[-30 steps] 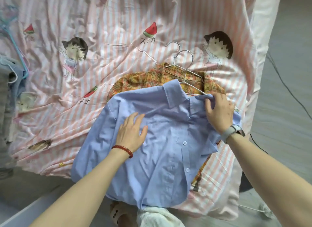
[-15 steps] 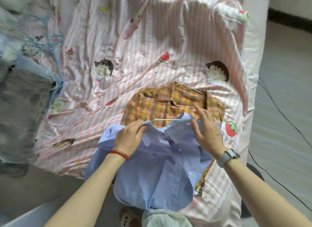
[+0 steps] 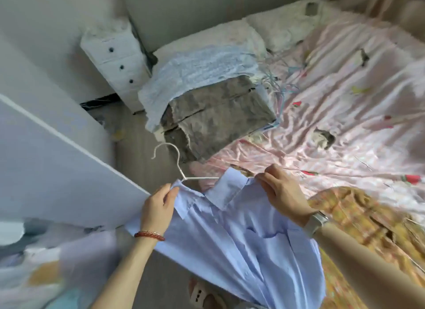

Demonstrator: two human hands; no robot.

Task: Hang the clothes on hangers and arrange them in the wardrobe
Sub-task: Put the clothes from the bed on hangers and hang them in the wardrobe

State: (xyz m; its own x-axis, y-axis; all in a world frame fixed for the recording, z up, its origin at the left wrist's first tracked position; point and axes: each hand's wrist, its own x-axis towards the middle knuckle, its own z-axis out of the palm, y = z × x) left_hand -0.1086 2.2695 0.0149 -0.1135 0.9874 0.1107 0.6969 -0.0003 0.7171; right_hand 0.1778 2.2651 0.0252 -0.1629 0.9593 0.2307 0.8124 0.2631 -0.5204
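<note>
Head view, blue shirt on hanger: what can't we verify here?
- White hanger: its arms run under the blue shirt collar, so seating in the shoulders is hidden.
- Shirt hem: cut off by the bottom edge.
- Left hand and right hand pinch the collar; the fingertips underneath are covered by cloth.
- Pile of clothes on the bed: motion blur, garments not countable.

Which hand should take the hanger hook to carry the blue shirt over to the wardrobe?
Left, probably. The left hand grips the blue shirt at the collar just below the white hanger hook, nearest the white panel on that side. The right hand pinches the far shoulder, over the bed.
</note>
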